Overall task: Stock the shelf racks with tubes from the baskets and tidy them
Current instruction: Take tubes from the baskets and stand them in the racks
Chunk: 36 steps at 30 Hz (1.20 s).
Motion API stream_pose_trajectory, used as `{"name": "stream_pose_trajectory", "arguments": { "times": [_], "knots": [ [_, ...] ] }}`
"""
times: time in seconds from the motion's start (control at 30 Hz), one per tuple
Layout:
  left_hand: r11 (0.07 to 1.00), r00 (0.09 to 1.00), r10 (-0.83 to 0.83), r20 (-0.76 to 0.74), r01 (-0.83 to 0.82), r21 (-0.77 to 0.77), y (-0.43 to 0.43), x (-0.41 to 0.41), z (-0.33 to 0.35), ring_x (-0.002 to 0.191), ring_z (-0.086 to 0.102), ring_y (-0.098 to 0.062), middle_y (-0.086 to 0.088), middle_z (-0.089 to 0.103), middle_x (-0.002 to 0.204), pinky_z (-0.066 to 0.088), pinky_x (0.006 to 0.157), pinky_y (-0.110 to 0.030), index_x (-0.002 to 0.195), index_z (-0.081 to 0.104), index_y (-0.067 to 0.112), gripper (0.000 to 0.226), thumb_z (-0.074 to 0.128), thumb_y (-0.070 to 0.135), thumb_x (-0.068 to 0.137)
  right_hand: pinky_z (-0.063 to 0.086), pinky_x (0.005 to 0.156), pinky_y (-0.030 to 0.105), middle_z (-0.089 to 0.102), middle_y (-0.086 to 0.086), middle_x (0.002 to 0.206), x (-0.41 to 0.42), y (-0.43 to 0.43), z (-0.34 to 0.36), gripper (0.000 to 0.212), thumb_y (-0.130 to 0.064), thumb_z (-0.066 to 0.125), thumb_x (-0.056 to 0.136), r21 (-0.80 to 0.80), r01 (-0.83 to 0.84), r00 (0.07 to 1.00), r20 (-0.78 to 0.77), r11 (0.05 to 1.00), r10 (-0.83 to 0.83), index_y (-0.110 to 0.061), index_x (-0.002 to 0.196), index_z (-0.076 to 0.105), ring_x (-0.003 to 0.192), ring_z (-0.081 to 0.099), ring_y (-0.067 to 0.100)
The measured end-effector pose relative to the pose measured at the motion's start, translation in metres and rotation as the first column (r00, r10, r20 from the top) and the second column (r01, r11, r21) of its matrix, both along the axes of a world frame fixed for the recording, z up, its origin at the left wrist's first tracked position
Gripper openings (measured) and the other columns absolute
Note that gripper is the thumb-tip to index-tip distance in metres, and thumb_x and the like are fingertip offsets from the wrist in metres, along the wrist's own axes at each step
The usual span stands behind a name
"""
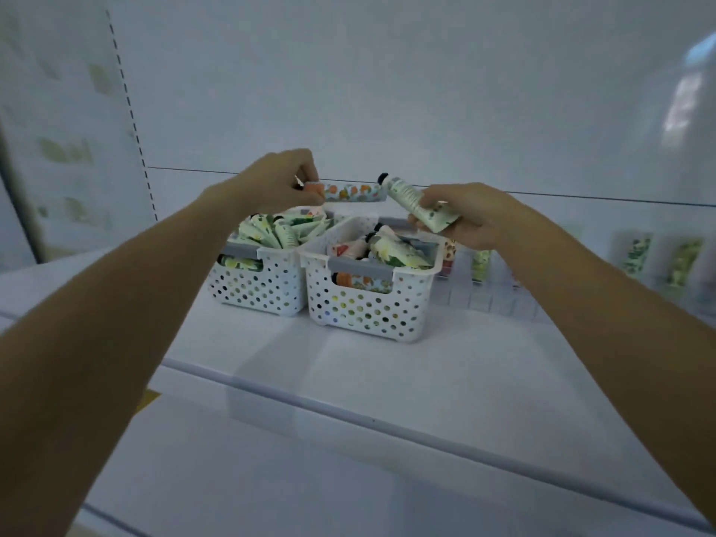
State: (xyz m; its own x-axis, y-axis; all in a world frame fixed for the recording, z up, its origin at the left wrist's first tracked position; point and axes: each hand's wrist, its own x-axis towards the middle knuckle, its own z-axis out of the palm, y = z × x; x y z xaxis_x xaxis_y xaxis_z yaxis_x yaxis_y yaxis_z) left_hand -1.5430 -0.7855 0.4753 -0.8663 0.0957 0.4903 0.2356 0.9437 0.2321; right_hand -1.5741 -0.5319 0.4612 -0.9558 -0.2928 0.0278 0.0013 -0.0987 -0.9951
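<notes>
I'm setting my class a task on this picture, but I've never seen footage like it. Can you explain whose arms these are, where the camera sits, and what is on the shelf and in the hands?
There is no machine here. The camera sits on a person's head, looking forward and down, so the two bare arms are the wearer's own. The left grip pinches one end of an orange tube. The right grip holds a green tube with a black cap. Below them, on a white shelf, stand a left basket and a right basket, both holding tubes. Further right, blurred, more tubes stand in a rack.
</notes>
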Motion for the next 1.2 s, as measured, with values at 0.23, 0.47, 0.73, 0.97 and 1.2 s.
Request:
{"name": "stream_pose_trajectory", "arguments": {
  "times": [0.23, 0.47, 0.73, 0.97, 1.2],
  "knots": [
    [0.79, 0.988, -0.15, 0.046, 0.092, 0.607, 0.049, -0.002, 0.005, 0.06, 0.056, -0.013, -0.008, 0.061, 0.082, 0.048, 0.062, -0.025, 0.099, 0.056, 0.005, 0.024, 0.054, 0.028, 0.092, 0.054, 0.054, 0.018, 0.06, 0.01, 0.085, 0.003, 0.028, -0.013, 0.007, -0.004, 0.06, 0.086, -0.242, 0.138, 0.989, -0.011, 0.96, -0.145, -0.004, 0.08, 0.059, 0.072, 0.061, 0.016],
    [0.273, 0.814, -0.565, 0.134, 0.031, 0.962, 0.149, 0.0, -0.003, 0.072, 0.067, -0.024, -0.011, 0.05, 0.1, 0.057, 0.064, -0.033, 0.103, 0.046, 0.002, 0.01, 0.043, 0.009, 0.096, 0.052, 0.048, 0.022, 0.065, 0.003, 0.085, 0.022, 0.066, -0.027, 0.019, -0.021, 0.053, 0.093, -0.446, 0.151, 0.988, 0.104, 0.882, -0.117, -0.007, 0.104, 0.058, 0.057, 0.063, 0.014],
    [0.393, 0.719, -0.658, 0.221, 0.077, 0.916, 0.253, 0.004, -0.027, 0.059, 0.068, -0.018, -0.004, 0.055, 0.074, 0.055, 0.064, -0.029, 0.086, 0.049, 0.007, 0.012, 0.06, 0.01, 0.088, 0.053, 0.05, 0.021, 0.055, 0.006, 0.073, 0.042, 0.158, -0.044, 0.016, -0.016, 0.062, 0.087, -0.425, 0.314, 0.949, 0.119, 0.849, -0.292, -0.003, 0.082, 0.055, 0.046, 0.059, 0.014],
    [0.407, 0.728, -0.654, 0.205, 0.11, 0.907, 0.337, -0.013, -0.055, 0.059, 0.051, -0.01, -0.003, 0.048, 0.071, 0.047, 0.057, -0.024, 0.077, 0.046, 0.012, 0.015, 0.049, 0.005, 0.09, 0.055, 0.052, 0.022, 0.067, 0.007, 0.067, 0.039, 0.241, -0.053, 0.033, -0.018, 0.034, 0.098, -0.387, 0.294, 0.955, 0.08, 0.874, -0.286, 0.0, 0.089, 0.059, 0.052, 0.065, 0.013],
    [0.319, 0.747, -0.631, 0.209, 0.004, 0.948, 0.436, -0.036, -0.051, 0.052, 0.039, -0.014, -0.003, 0.046, 0.062, 0.033, 0.054, -0.022, 0.07, 0.044, 0.014, 0.022, 0.037, 0.014, 0.091, 0.05, 0.047, 0.019, 0.061, 0.004, 0.056, 0.016, 0.347, -0.044, 0.021, -0.018, 0.044, 0.095, -0.321, 0.46, 0.882, 0.059, 0.828, -0.468, -0.007, 0.079, 0.053, 0.043, 0.059, 0.012]
  ]
}}
